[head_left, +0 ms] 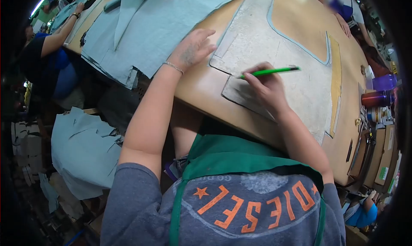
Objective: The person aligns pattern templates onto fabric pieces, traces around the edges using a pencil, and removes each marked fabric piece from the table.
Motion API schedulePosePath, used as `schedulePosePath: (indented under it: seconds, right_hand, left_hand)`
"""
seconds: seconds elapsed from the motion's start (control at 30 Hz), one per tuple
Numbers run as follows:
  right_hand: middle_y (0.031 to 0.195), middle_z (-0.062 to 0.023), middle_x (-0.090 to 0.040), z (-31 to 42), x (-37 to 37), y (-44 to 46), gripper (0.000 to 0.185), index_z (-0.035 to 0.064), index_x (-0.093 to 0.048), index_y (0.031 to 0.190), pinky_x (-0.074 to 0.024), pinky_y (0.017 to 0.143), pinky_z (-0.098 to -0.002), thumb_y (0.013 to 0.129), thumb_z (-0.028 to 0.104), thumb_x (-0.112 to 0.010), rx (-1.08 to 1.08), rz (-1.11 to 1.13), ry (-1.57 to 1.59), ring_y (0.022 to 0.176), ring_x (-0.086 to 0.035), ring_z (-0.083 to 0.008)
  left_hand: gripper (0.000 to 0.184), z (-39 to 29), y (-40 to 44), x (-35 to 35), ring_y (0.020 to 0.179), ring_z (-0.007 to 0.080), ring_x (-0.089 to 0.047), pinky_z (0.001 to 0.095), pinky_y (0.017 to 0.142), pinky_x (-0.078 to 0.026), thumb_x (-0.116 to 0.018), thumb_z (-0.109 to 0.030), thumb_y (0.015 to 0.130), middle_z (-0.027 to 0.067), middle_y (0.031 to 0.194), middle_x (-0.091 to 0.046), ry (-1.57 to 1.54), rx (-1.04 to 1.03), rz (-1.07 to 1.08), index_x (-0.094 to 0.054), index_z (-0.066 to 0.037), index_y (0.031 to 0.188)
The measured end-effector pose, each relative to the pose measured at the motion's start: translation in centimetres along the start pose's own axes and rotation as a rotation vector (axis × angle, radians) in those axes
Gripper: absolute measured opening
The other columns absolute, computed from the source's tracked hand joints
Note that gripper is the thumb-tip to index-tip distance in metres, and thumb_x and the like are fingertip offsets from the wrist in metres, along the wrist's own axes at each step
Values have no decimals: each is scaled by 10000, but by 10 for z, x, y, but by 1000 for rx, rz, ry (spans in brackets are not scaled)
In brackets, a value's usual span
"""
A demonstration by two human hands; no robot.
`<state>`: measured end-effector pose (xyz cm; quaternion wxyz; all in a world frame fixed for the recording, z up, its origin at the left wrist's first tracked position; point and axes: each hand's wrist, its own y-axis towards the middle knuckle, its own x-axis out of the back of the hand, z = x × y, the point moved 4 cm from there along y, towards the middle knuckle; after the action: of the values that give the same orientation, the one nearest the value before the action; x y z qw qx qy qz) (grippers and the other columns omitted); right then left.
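Note:
On the table lies a large, worn grey-white pattern piece [292,91], with a light-blue edge along its inner curve and a notch on its near side. My right hand [268,87] is closed around a bright green pen [277,70] with a dark end. The pen slants over the pattern piece near the notch; my fingers partly hide its tip. My left hand [191,51], fingers spread, holds nothing and is beside the pattern piece's left edge. Whether it presses on the table cannot be told. Left of that hand are light-blue leather-like sheets [146,36].
The wooden table [201,89] curves around me. More light-blue sheet [83,149] hangs low on the left. A yellowish strip [336,83] lies at the pattern's right edge. Beyond are a dark red container [373,99] and boxes [382,153]. Other people work at left and upper right.

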<state>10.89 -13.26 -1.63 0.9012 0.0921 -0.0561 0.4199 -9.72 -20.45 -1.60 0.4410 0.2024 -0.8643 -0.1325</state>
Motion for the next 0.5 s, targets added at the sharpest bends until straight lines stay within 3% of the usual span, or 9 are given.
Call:
schedulePosePath:
  seconds: [0.13, 0.27, 0.5]
  right_hand:
    - [735, -55, -572, -18, -34, 38, 182, 28, -477, 836, -423, 581, -215, 807, 165, -594, -117, 15, 292, 656, -527, -86]
    - [750, -43, -573, -15, 1, 53, 171, 61, -477, 844, -417, 559, -206, 824, 200, -574, -230, -128, 292, 669, -546, -96]
    - [754, -36, -578, -26, 119, 32, 176, 105, -449, 823, -432, 550, -202, 831, 235, -567, -202, -570, 381, 672, -570, -118]
  left_hand:
    - [369, 2, -31, -2, 1042, 311, -480, 336, 902, -368, -575, -193, 777, 176, 1097, -519, 22, 41, -56, -517, 12, 1079]
    - [357, -27, -40, -6, 1042, 316, -480, 360, 903, -369, -602, -148, 747, 172, 1084, -528, 19, -29, -173, -532, 20, 1054]
    - [414, -101, -19, -47, 1186, 343, -344, 427, 944, -321, -606, -211, 750, 152, 1232, -398, -80, -180, 202, -492, -37, 1108]
